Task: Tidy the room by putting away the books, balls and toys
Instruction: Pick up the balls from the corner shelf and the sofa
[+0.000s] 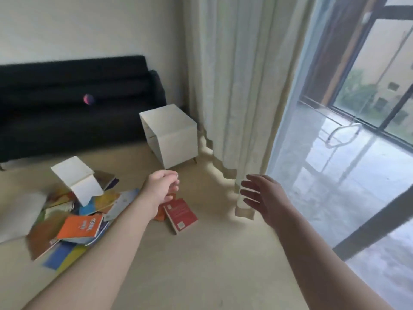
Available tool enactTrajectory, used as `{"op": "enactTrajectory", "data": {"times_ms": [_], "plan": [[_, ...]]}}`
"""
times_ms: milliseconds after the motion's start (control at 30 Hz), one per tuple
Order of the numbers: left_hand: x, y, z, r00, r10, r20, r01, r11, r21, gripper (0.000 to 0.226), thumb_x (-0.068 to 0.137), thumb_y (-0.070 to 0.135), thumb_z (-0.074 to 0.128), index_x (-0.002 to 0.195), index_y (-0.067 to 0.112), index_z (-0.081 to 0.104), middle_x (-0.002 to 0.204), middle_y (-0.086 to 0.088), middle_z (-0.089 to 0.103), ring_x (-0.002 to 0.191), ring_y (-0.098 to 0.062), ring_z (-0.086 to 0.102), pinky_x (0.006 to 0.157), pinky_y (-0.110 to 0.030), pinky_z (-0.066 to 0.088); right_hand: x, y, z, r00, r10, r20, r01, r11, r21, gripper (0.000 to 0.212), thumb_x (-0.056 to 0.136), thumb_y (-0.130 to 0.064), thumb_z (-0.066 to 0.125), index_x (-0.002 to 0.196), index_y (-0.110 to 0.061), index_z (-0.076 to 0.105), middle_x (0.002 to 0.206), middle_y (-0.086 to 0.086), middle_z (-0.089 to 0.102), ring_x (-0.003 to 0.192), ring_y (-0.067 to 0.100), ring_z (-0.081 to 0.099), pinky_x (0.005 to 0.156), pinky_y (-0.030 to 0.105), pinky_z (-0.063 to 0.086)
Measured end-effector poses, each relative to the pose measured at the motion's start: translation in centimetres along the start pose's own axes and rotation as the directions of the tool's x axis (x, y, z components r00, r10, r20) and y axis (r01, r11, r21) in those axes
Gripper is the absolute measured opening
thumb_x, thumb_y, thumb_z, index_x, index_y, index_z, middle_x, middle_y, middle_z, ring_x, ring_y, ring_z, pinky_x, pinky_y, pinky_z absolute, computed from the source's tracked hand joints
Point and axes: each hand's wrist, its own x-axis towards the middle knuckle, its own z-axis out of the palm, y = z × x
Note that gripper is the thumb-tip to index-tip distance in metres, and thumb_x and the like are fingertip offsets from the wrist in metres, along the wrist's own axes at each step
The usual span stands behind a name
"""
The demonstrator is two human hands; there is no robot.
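Observation:
A messy pile of books [73, 220] lies on the beige floor at the left, with an orange book [81, 227] on top and an open white book [78, 177] behind it. A red book [181, 214] lies apart to the right of the pile. A pink and purple ball [88, 99] rests on the black sofa [67, 113]. My left hand [162, 189] hovers above the red book with fingers loosely curled, holding nothing. My right hand [261, 198] is stretched out beside it with fingers spread, empty.
A white side cabinet [176, 135] stands by the sofa's right end. Long pale curtains [234, 86] hang to the floor in front of a large window [357, 130] at the right. Bare floor [201, 265] spreads below my arms.

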Motion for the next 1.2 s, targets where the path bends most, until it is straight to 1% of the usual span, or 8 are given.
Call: {"op": "enactTrajectory", "data": {"times_ms": [200, 233, 500, 667, 800, 900, 1067, 1200], "plan": [[5.7, 0.3, -3.5, 0.989, -0.066, -0.129, 0.059, 0.997, -0.057, 0.015, 0.096, 0.017, 0.050, 0.086, 0.023, 0.060, 0.086, 0.000, 0.064, 0.078, -0.014, 0.061, 0.066, -0.028, 0.046, 7.5, -0.5, 6.0, 0.994, 0.055, 0.098, -0.046, 0.995, -0.088, 0.014, 0.094, -0.017, 0.052, 0.105, -0.013, 0.060, 0.091, 0.004, 0.064, 0.077, 0.020, 0.061, 0.066, 0.029, 0.046], [11.1, 1.4, -3.2, 0.982, -0.050, -0.184, 0.038, 0.997, -0.069, 0.014, 0.095, 0.018, 0.050, 0.086, 0.023, 0.060, 0.087, 0.000, 0.065, 0.079, -0.014, 0.061, 0.067, -0.028, 0.046, 13.2, -1.7, 8.1, 0.986, 0.069, 0.153, -0.050, 0.991, -0.125, 0.015, 0.094, -0.017, 0.052, 0.105, -0.013, 0.060, 0.092, 0.005, 0.064, 0.077, 0.020, 0.061, 0.066, 0.029, 0.046], [22.9, 5.0, -2.6, 0.959, -0.113, -0.260, 0.044, 0.966, -0.256, 0.011, 0.096, 0.017, 0.052, 0.094, 0.019, 0.062, 0.095, -0.003, 0.067, 0.088, -0.018, 0.064, 0.074, -0.032, 0.050, 27.4, -5.6, 12.9, 0.972, 0.120, 0.200, -0.078, 0.976, -0.204, 0.012, 0.091, -0.020, 0.054, 0.100, -0.016, 0.061, 0.092, 0.002, 0.067, 0.082, 0.020, 0.064, 0.070, 0.030, 0.049], [31.7, 7.1, -6.3, 0.913, -0.201, -0.356, 0.077, 0.940, -0.333, 0.010, 0.095, 0.017, 0.053, 0.093, 0.020, 0.062, 0.095, -0.003, 0.067, 0.088, -0.017, 0.065, 0.072, -0.032, 0.050, 36.7, -8.0, 22.1, 0.942, 0.164, 0.293, -0.085, 0.960, -0.265, 0.010, 0.092, -0.019, 0.054, 0.098, -0.017, 0.061, 0.090, 0.001, 0.065, 0.079, 0.019, 0.062, 0.067, 0.029, 0.048], [37.7, 7.6, -11.7, 0.881, -0.228, -0.414, 0.058, 0.921, -0.385, 0.009, 0.095, 0.016, 0.053, 0.092, 0.019, 0.061, 0.094, -0.002, 0.067, 0.091, -0.019, 0.064, 0.091, -0.041, 0.048, 41.3, -8.1, 30.6, 0.916, 0.201, 0.347, -0.088, 0.945, -0.315, 0.011, 0.093, -0.017, 0.053, 0.100, -0.014, 0.061, 0.089, 0.003, 0.065, 0.078, 0.019, 0.061, 0.072, 0.030, 0.047], [43.4, 8.0, -16.8, 0.876, -0.240, -0.418, 0.055, 0.911, -0.408, 0.008, 0.095, 0.018, 0.054, 0.092, 0.020, 0.061, 0.099, -0.003, 0.067, 0.098, -0.021, 0.064, 0.095, -0.042, 0.048, 45.1, -7.9, 38.3, 0.904, 0.213, 0.371, -0.088, 0.941, -0.328, 0.012, 0.093, -0.013, 0.053, 0.102, -0.010, 0.060, 0.086, 0.005, 0.063, 0.076, 0.021, 0.060, 0.068, 0.030, 0.047], [53.2, 11.1, -25.2, 0.895, -0.177, -0.410, 0.083, 0.968, -0.237, 0.007, 0.095, 0.022, 0.054, 0.098, 0.022, 0.060, 0.100, 0.000, 0.067, 0.097, -0.017, 0.064, 0.090, -0.037, 0.051, 50.1, -8.1, 51.6, 0.897, 0.235, 0.373, -0.113, 0.941, -0.319, 0.015, 0.094, -0.015, 0.054, 0.107, -0.008, 0.059, 0.095, 0.010, 0.062, 0.088, 0.025, 0.061, 0.081, 0.035, 0.051], [60.6, 13.8, -30.6, 0.928, -0.130, -0.350, 0.097, 0.989, -0.111, 0.007, 0.095, 0.024, 0.052, 0.093, 0.027, 0.058, 0.098, 0.003, 0.066, 0.094, -0.012, 0.063, 0.090, -0.035, 0.051, 53.7, -8.5, 60.1, 0.898, 0.285, 0.335, -0.162, 0.922, -0.351, 0.007, 0.094, -0.013, 0.052, 0.090, -0.012, 0.057, 0.090, 0.009, 0.061, 0.088, 0.026, 0.059, 0.092, 0.042, 0.049]]}}
